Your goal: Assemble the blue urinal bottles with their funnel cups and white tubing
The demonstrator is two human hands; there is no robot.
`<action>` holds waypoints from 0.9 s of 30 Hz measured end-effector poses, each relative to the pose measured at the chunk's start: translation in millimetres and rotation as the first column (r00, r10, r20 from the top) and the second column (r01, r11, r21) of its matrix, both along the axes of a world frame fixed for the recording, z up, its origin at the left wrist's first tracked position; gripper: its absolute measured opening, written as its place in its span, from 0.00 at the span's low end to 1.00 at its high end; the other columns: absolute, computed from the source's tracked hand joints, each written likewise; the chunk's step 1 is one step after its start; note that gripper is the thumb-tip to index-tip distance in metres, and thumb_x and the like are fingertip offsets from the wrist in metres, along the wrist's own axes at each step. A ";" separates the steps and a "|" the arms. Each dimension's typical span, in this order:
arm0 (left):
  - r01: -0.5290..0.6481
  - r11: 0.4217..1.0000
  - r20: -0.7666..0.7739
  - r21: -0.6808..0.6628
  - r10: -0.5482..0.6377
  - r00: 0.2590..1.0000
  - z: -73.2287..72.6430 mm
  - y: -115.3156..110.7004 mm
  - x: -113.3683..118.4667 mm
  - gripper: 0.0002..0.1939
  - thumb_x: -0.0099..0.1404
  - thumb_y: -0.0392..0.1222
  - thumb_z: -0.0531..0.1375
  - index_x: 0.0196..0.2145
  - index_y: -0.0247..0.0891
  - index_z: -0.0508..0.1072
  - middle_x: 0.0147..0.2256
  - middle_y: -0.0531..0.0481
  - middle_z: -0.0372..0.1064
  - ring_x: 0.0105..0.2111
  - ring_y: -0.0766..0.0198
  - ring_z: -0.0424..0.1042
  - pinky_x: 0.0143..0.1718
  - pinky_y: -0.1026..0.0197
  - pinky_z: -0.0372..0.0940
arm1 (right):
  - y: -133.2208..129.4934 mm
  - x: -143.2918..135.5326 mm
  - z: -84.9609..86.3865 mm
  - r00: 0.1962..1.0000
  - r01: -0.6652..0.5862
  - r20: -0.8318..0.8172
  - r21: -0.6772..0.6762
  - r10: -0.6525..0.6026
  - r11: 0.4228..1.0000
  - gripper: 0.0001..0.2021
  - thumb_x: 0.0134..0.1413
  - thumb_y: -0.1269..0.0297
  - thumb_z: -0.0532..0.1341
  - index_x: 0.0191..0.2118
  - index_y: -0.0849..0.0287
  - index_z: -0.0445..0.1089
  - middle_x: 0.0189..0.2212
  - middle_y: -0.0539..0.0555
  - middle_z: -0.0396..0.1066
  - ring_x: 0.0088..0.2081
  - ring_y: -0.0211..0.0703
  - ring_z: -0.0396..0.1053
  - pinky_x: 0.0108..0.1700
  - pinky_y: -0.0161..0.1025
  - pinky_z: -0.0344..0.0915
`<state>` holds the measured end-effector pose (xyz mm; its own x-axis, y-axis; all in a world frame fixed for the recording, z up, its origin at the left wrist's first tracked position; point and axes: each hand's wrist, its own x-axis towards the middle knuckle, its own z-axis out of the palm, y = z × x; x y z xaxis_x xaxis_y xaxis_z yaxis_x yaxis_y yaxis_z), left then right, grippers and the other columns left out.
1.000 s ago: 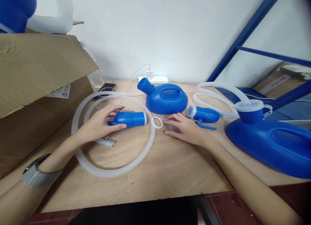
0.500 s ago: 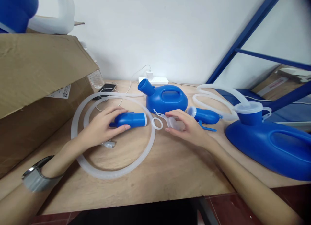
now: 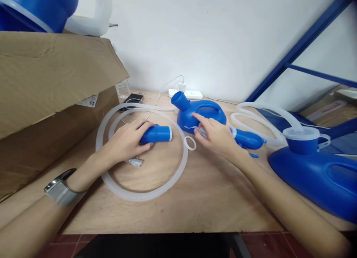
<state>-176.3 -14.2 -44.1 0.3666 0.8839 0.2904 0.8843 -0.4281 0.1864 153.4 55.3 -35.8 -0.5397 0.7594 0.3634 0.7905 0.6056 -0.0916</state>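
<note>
My left hand [image 3: 132, 138] is wrapped over a short blue plastic tube piece [image 3: 160, 134] with a white rim, lying on its side with its open end to the right. In my right hand [image 3: 213, 135] is a translucent cap [image 3: 201, 131] with a strap and a ring [image 3: 190, 143]; my fingers cover much of it. The right index finger points out toward a blue bottle [image 3: 187, 119] with a handle and a slanted open neck, just behind. Whether that finger touches the bottle I cannot tell. A coiled translucent hose [image 3: 142, 195] lies around the blue tube piece.
Right of my right hand lies a second blue tube piece [image 3: 249, 139]. A large blue bottle [image 3: 309, 180] with a capped neck and hose stands at the right edge. On the left is a cardboard box [image 3: 61, 61]. A phone [image 3: 134, 100] and a power strip [image 3: 192, 94] are at the back.
My right hand has turned over the cap, its index finger now stretched forward and the cap more hidden. My left hand stays on the blue tube piece. The whole view has shifted.
</note>
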 end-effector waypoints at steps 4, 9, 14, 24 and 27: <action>-0.012 1.000 -0.028 0.011 0.013 1.000 -3.4 2.4 -2.4 0.30 0.72 0.56 0.57 0.65 0.38 0.68 0.62 0.35 0.70 0.58 0.38 0.73 0.54 0.40 0.71 | 17.2 -5.1 3.2 0.975 0.151 0.148 0.093 -0.163 0.984 0.39 0.68 0.48 0.59 0.76 0.67 0.57 0.51 0.71 0.79 0.53 0.72 0.73 0.45 0.56 0.73; 0.006 1.000 -0.053 0.028 -0.005 0.999 -4.7 3.2 -2.9 0.31 0.73 0.56 0.56 0.66 0.35 0.68 0.64 0.32 0.68 0.60 0.36 0.71 0.55 0.38 0.70 | 30.5 6.1 -2.0 0.955 0.205 0.196 0.105 -0.222 0.973 0.34 0.71 0.52 0.56 0.73 0.70 0.62 0.53 0.73 0.77 0.53 0.72 0.74 0.49 0.58 0.73; -0.018 0.999 -0.049 0.039 0.020 0.999 -8.3 3.8 -3.5 0.32 0.73 0.56 0.56 0.67 0.35 0.67 0.64 0.32 0.68 0.61 0.36 0.70 0.56 0.37 0.70 | 33.9 18.3 -10.0 0.987 0.147 0.060 0.062 -0.151 0.987 0.32 0.70 0.51 0.57 0.71 0.66 0.66 0.50 0.71 0.78 0.52 0.71 0.75 0.53 0.62 0.73; 0.063 0.998 0.326 0.020 -0.066 0.943 -1.2 -9.8 14.9 0.30 0.70 0.61 0.63 0.63 0.44 0.72 0.61 0.42 0.70 0.56 0.47 0.75 0.49 0.52 0.78 | -12.7 -3.6 -12.8 0.614 -0.316 -0.736 -0.561 -0.286 0.765 0.27 0.68 0.44 0.60 0.66 0.49 0.70 0.52 0.56 0.76 0.49 0.51 0.77 0.52 0.50 0.77; 0.098 0.981 0.321 0.166 -0.148 0.935 6.0 -21.6 28.3 0.26 0.70 0.56 0.66 0.61 0.45 0.72 0.58 0.43 0.72 0.54 0.50 0.77 0.48 0.54 0.78 | -33.0 -20.1 -7.0 0.538 -0.368 -0.798 -0.513 -0.272 0.775 0.26 0.70 0.42 0.58 0.66 0.46 0.69 0.57 0.56 0.74 0.56 0.52 0.74 0.57 0.50 0.75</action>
<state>-148.0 -35.8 -38.1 0.3311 0.7771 0.5352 0.7218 -0.5739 0.3869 133.3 22.3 -42.8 -0.2946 0.9428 0.1562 0.1327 0.2023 -0.9703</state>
